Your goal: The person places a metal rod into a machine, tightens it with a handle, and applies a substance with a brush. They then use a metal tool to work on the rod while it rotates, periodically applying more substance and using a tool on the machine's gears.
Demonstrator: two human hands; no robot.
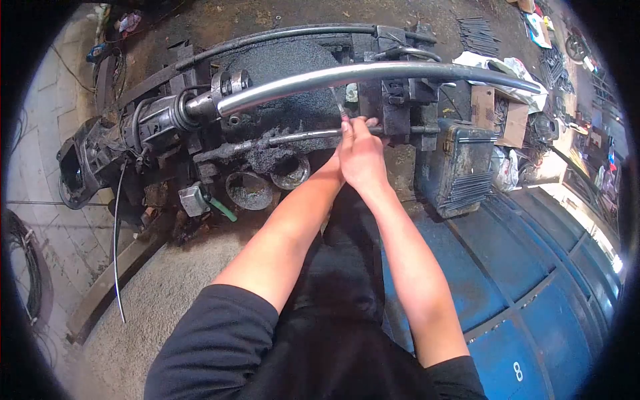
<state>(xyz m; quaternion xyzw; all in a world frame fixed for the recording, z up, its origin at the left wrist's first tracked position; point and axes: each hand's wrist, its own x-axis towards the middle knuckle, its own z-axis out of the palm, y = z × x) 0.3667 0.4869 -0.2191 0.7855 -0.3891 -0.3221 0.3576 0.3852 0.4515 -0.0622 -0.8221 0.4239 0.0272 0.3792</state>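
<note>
My right hand [363, 157] is closed around a slim metal tool [339, 101] with a reddish part near the fingers. Its tip points away from me, toward a bed of dark grit [287, 63]. Only part of my left hand [338, 168] shows, tucked against the right one, and its fingers are hidden. Just beyond both hands, a thick shiny metal bar [380, 71] runs across the machine, its left end by the chuck-like head [230, 87]. A thinner rod [303, 136], coated in grit, passes right by my fingers.
Two round bowls [250, 192] of grit sit below the rod, beside a hammer [195, 201] with a green handle. A dirty metal box [460, 167] stands right of the machine. Cardboard [513, 123] and bundled dark rods [478, 37] lie farther right. Blue metal panels [507, 267] cover the lower right.
</note>
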